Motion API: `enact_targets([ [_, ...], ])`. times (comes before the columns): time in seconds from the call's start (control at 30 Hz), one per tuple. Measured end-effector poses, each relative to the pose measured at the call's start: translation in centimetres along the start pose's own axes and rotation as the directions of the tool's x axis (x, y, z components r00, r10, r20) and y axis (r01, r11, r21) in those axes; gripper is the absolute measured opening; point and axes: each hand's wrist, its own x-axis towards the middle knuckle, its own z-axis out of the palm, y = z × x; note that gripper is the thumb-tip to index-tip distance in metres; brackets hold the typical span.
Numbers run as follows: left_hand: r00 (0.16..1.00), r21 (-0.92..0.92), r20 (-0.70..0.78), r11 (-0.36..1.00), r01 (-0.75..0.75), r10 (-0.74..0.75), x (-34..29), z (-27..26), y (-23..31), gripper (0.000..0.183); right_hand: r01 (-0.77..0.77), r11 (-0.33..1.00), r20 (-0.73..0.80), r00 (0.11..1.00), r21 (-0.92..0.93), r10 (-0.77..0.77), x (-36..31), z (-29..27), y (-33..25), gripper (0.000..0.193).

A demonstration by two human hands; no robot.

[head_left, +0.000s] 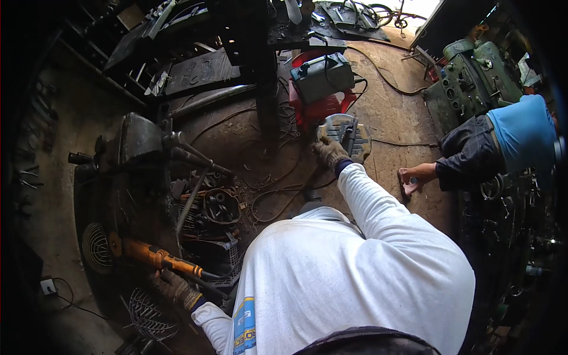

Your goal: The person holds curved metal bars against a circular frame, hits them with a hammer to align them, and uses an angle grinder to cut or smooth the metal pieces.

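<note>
Touching the orange tool [155, 255] — which reaches past the tabletop [97, 296]'s right edge — the left hand [177, 289] has bent fingers; I cannot tell its grip. A wire spiral [96, 247] sits nearer the left edge. Farther off, the right hand [331, 152] meets a round grey piece [345, 131]'s rim — grip likewise unclear. Beyond: a red chair [296, 107].

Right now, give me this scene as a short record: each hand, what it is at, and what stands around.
Left hand: gloved, at a long orange-and-black power tool; grip unclear
Right hand: gloved, at the near-left edge of a rounded grey slatted object; grip unclear
Ahead: grey box-shaped machine on a red plastic chair
Far right: co-worker in light-blue shirt, beside a green metal machine
</note>
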Motion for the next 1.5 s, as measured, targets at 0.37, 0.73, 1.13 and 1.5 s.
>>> enact_targets([
  [0.37, 0.976, 0.241, -0.064, 0.946, 0.218, -0.208, -4.6, -3.6, 7.1, 0.044, 0.116, 0.487, 0.03, 0.959, 0.865, -0.282, 8.6, -9.1, -10.7, 0.064],
  [0.73, 0.939, 0.416, -0.122, 0.843, 0.341, -0.32, -15.2, -2.3, 6.8, 0.046, 0.3, 0.475, -0.028, 0.866, 0.827, -0.499, 10.8, -17.4, -19.6, 0.074],
  [1.13, 0.468, 0.443, 0.688, 0.831, 0.336, -0.555, -31.3, 4.1, 1.4, 0.031, 0.366, 0.93, 0.362, 0.872, -0.035, -0.33, 13.6, -12.7, -12.4, 0.062],
  [1.5, 0.598, 0.321, 0.612, 0.853, 0.411, -0.518, -32.5, 6.4, 3.0, 0.035, 0.498, 0.679, 0.702, 0.711, -0.539, 0.037, 6.1, -9.3, -2.3, 0.021],
])
